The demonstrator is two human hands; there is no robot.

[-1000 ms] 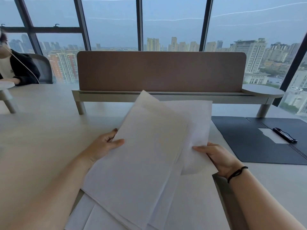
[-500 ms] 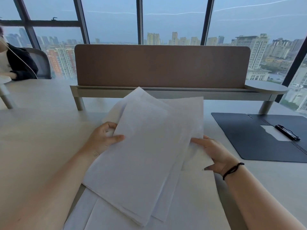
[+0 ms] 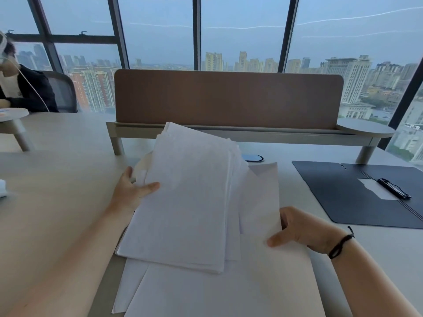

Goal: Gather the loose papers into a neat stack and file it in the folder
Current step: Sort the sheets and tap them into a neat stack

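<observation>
Head view, one moment, itemised.

Item 1: bundle of papers (image 3: 187,202), held tilted above the bench (image 3: 57,179), lower edge resting on loose sheets (image 3: 206,294) that lie flat near the person. Probably propped this way so the edges can be squared. Top corners fan slightly; not yet neat.

Item 2: left hand (image 3: 131,191), thumb curled over the bundle's left edge, fingers behind it; gripping.

Item 3: right hand (image 3: 299,227), pinching the right edge of a single sheet (image 3: 261,195) that juts out beside the bundle, seemingly to draw it into line.

Item 4: folder (image 3: 343,193), dark, lying open on the bench to the right, well apart from the papers, a black clip (image 3: 393,188) on its inner face. Likely ready to receive the stack.

Change from half a second ago: the bundle stands more upright and tighter; the right hand has shifted lower and outward.
</observation>
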